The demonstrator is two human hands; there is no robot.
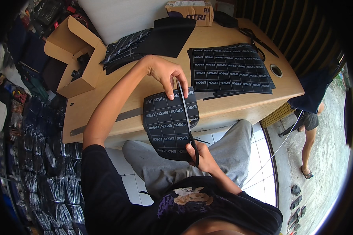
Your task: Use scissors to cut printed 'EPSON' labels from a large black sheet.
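Note:
A black sheet (161, 127) printed with a grid of white lettering hangs over the table's front edge, above my lap. At its far edge my left hand (165, 74) is closed, thumb on the sheet's face and fingers bent over the edge near the scissors' tip. My right hand (204, 158) grips the dark handles of a pair of long scissors (185, 109) by the sheet's near right corner. Their metal blade runs lengthwise over the sheet's right part, pointing away from me. The other blade is mostly hidden.
A steel ruler (123, 115) lies on the wooden table (133, 84) under the sheet. Stacked printed sheets (231, 70) lie right, black sheets (166, 39) behind. An opened cardboard box (80, 80) stands left, a taped carton (190, 13) at the back. Another pair of scissors (259, 41) lies far right.

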